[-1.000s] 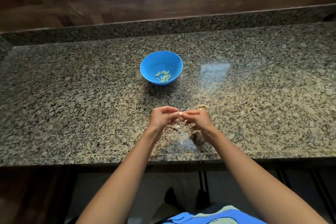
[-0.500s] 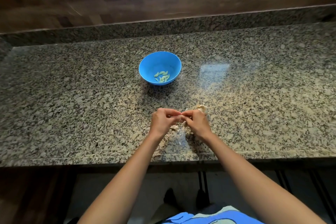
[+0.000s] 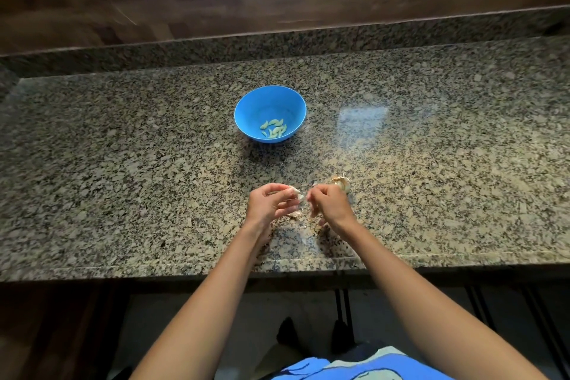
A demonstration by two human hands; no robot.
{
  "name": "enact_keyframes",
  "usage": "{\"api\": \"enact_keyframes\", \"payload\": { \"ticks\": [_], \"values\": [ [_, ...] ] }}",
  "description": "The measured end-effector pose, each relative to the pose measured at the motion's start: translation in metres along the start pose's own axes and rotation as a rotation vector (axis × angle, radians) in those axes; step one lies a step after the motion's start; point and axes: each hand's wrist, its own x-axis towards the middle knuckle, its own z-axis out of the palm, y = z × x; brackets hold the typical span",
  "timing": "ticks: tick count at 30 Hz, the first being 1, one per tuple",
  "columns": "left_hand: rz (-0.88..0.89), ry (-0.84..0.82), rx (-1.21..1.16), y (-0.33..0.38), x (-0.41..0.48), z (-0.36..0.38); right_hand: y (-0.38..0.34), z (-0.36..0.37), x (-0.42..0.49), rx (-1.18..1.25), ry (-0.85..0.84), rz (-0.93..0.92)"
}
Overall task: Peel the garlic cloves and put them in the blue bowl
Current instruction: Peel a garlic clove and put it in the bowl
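A blue bowl [image 3: 270,95] stands on the granite counter and holds several peeled garlic cloves [image 3: 274,129]. Nearer to me, my left hand [image 3: 267,202] pinches a small pale garlic clove [image 3: 299,196] at its fingertips. My right hand [image 3: 327,203] is curled beside it, its fingertips close to the clove; what they pinch is too small to make out. A garlic bulb remnant [image 3: 340,183] lies on the counter just behind my right hand. Loose papery skins [image 3: 296,215] lie on the counter under and between my hands.
The granite counter [image 3: 154,179] runs wide to both sides, with a raised granite backsplash [image 3: 277,43] and a wooden wall behind. Its front edge [image 3: 185,271] is just below my wrists.
My hands have drawn a little apart; earlier their fingertips met on the clove. The bowl and garlic bulb have not moved.
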Motion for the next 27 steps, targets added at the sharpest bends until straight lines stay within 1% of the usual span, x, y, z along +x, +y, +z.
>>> {"api": "enact_keyframes", "payload": {
  "ticks": [4, 7, 9, 11, 14, 16, 18, 20, 22, 25, 27],
  "values": [
    [0.056, -0.024, 0.028, 0.001, 0.0, -0.004, 0.007, 0.0, 0.0, -0.092, 0.023, 0.008],
    [0.125, -0.043, 0.192, 0.002, -0.003, -0.003, 0.003, 0.001, 0.0, -0.178, -0.003, -0.046],
    [0.176, -0.067, 0.297, 0.002, -0.004, -0.002, -0.001, 0.002, -0.003, -0.159, -0.057, -0.095],
    [0.193, -0.083, 0.33, 0.004, -0.004, -0.001, -0.002, 0.003, -0.005, -0.08, -0.101, -0.125],
    [0.193, -0.092, 0.365, 0.005, -0.003, -0.001, -0.004, 0.004, -0.003, -0.039, -0.046, -0.165],
    [0.205, -0.075, 0.386, 0.005, -0.003, -0.002, -0.006, 0.002, 0.0, -0.077, 0.021, -0.189],
    [0.221, -0.056, 0.406, 0.004, -0.003, -0.002, -0.008, 0.002, 0.002, -0.156, 0.04, -0.237],
    [0.218, -0.069, 0.403, 0.004, -0.002, -0.004, -0.01, 0.004, 0.003, -0.22, -0.014, -0.257],
    [0.231, -0.088, 0.428, 0.003, 0.0, -0.007, -0.01, 0.003, 0.004, -0.25, -0.092, -0.227],
    [0.324, -0.034, 0.604, -0.005, 0.004, -0.011, -0.015, -0.002, 0.006, -0.266, -0.188, -0.172],
    [0.358, 0.01, 0.616, -0.009, 0.005, -0.012, -0.019, -0.004, 0.006, -0.23, -0.221, -0.161]
  ]
}}
